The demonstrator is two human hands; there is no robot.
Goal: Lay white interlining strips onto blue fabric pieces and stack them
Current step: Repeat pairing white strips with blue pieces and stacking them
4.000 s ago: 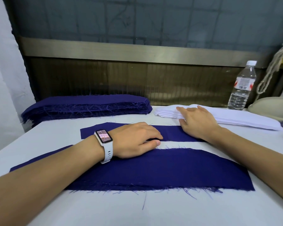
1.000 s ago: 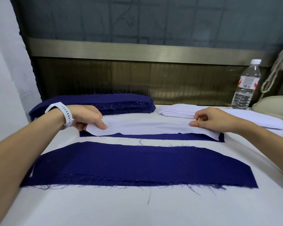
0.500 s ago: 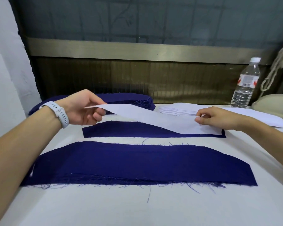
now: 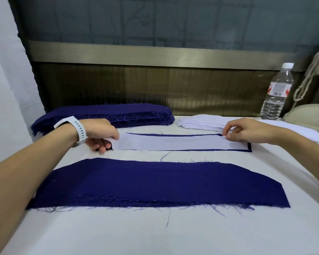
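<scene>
place: garment workshop | cue: stacked cut fabric (image 4: pixel 107 113) (frayed edges) on white worktable (image 4: pixel 155 236)

Both bare forearms reach forward, the left from the lower left corner, the right from the right edge. The left hand (image 4: pixel 99 133) lies knuckles up, thumb over the left end of the white interlining strip (image 4: pixel 173 143) and fingers curled beneath, pinching it. The right hand (image 4: pixel 247 131), palm down, pinches the strip near its right end between bent index finger and thumb

The near table (image 4: pixel 155 236) lies open; blue stack (image 4: pixel 118 112), bottle (image 4: pixel 276 92) and, seemingly, rope (image 4: pixel 318 58) block the far edge.
</scene>
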